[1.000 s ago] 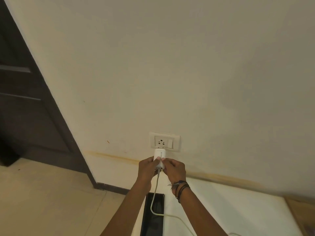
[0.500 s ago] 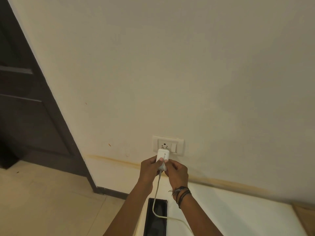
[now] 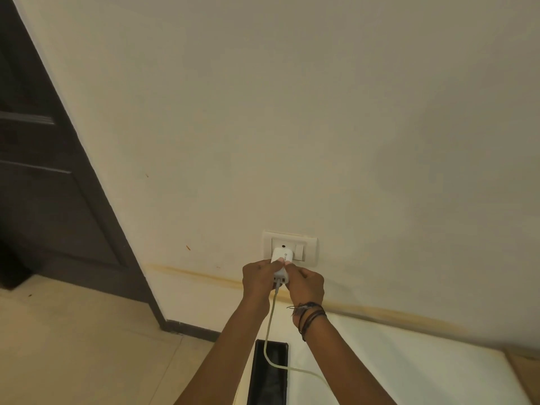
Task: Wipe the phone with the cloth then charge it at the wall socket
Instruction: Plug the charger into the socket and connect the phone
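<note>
A white charger adapter (image 3: 281,258) sits against the white wall socket (image 3: 310,244) low on the cream wall. My left hand (image 3: 258,276) and my right hand (image 3: 305,285) both pinch the adapter from either side. A pale cable (image 3: 269,328) hangs from the adapter's underside and curves right across the white surface below. A rocker switch (image 3: 299,251) lies just right of the adapter on the plate. A dark flat oblong (image 3: 270,372), maybe the phone, lies below my wrists. No cloth is in view.
A dark wooden door and frame (image 3: 49,185) stand at the left, with beige floor tiles (image 3: 73,346) beneath. A white bed-like surface (image 3: 409,361) runs along the wall's foot at the right, with a wooden edge (image 3: 526,372) at far right.
Both hands lifted the adapter from just below the socket plate up onto the socket holes, which it now covers. The view drifted slightly.
</note>
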